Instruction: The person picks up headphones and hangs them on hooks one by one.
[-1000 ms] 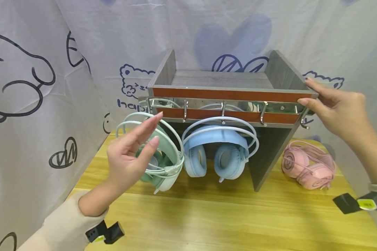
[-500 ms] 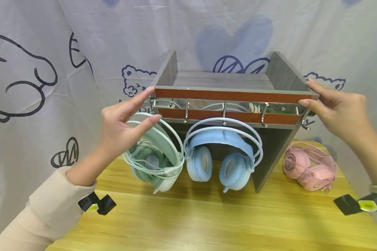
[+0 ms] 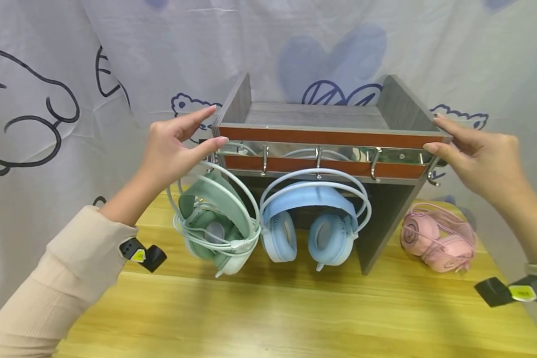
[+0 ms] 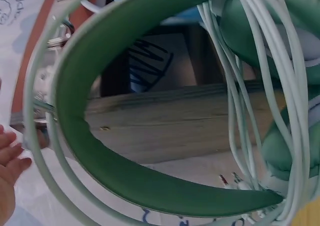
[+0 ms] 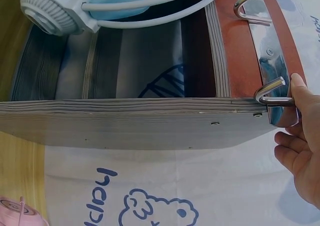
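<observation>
A grey wooden rack [image 3: 331, 135] with reddish-brown front strips carries a metal rail of hooks. Mint-green headphones [image 3: 239, 261], with their cable wound round them, hang at its left end. Beside them hang light-blue headphones [image 3: 311, 196]. My right hand [image 3: 488, 159] grips the rack's right front corner, thumb on the front face and fingers on the side. At the left front corner is my left hand [image 3: 174, 144], thumb and index finger spread around it. In the left wrist view, its fingers [image 4: 7, 153] look apart from the rack, behind the green headband [image 4: 75, 86].
Pink headphones [image 3: 454, 251] lie on the yellow wood-grain table [image 3: 268, 318] to the right of the rack. Bare hooks [image 3: 376, 164] stick out along the rail's right part. A printed white curtain [image 3: 130, 30] hangs behind and to the left.
My left hand has moved up from in front of the green headphones to the rack's left corner. Both hanging headphones have swung slightly. The right hand stays on its corner.
</observation>
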The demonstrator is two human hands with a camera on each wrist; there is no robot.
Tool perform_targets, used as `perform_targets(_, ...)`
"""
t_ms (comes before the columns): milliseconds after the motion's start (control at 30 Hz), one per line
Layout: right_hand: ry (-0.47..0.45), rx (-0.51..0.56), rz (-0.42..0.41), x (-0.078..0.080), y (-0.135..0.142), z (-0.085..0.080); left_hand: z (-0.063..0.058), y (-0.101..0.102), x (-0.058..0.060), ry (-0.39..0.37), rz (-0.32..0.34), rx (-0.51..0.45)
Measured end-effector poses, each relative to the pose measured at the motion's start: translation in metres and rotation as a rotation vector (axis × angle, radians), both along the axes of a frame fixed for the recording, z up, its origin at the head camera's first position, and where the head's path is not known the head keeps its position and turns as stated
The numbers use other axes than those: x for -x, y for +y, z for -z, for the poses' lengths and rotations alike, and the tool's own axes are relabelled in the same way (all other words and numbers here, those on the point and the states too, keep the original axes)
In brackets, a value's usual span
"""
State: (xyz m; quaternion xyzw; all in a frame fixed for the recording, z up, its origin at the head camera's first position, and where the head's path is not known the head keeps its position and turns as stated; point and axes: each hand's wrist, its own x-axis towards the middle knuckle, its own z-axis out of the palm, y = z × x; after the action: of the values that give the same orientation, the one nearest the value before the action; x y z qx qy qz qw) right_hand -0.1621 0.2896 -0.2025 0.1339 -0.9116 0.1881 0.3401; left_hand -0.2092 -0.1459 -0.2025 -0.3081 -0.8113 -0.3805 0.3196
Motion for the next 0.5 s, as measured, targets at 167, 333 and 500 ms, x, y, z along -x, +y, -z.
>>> perform_targets(167,-0.004,0.005,0.004,-0.001,0.000,-0.001,0.000,0.000,0.009,0.028,-0.002,0.047)
perform_targets(333,0.002,0.004,0.000,-0.001,0.000,-0.001,-0.002,0.001,0.015,-0.011,0.002,0.063)
perform_targets(500,0.007,-0.009,-0.002,-0.001,0.000,-0.002,-0.003,0.001,0.020,-0.033,0.025,0.051)
